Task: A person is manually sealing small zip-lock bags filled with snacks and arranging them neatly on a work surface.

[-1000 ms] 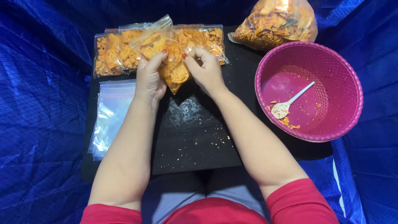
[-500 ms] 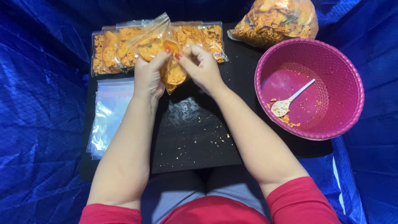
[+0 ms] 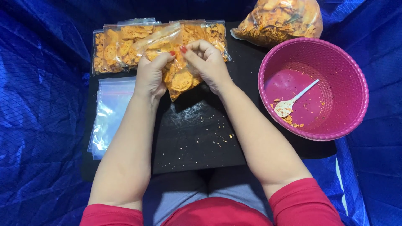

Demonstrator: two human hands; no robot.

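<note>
Both hands, the left hand [image 3: 150, 77] and the right hand [image 3: 207, 65], have fingers clamped on a clear chip bag [image 3: 178, 75] held near the surface's [image 3: 197, 134] far edge, before filled bags [image 3: 121, 44].

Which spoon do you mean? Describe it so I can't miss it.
Look at the black table, right side, where a big pink basket-weave bowl sits. The white plastic spoon lies inside on the bowl's bottom among orange crumbs, the only utensil there.
</note>
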